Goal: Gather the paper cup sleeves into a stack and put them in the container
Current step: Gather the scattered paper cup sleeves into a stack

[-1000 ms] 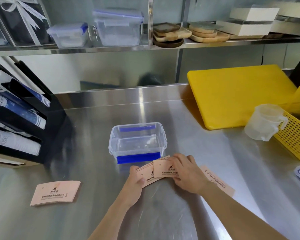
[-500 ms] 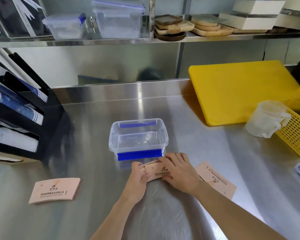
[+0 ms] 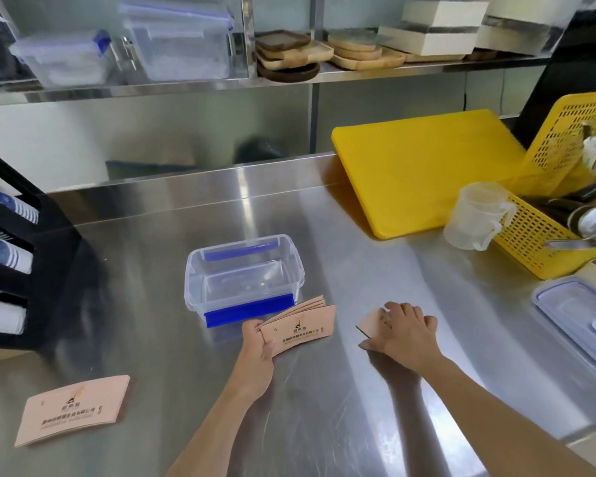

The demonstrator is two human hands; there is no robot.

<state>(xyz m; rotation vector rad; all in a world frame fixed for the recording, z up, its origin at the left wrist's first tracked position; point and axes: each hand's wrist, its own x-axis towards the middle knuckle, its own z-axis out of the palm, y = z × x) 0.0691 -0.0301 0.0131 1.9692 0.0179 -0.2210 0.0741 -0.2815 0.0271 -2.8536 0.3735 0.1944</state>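
Several sleeves (image 3: 298, 327) clamped in left hand (image 3: 257, 342) beside container (image 3: 243, 270); right hand (image 3: 405, 330) flat, fingers together, pressing lone sleeve (image 3: 372, 323) to the right; another sleeve (image 3: 73, 409) far left.

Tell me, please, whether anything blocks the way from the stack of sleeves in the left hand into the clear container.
Nothing visible does. The stack of sleeves in the left hand lies right beside the clear container, which is open and looks empty. Its lid lies far to the right on the counter.
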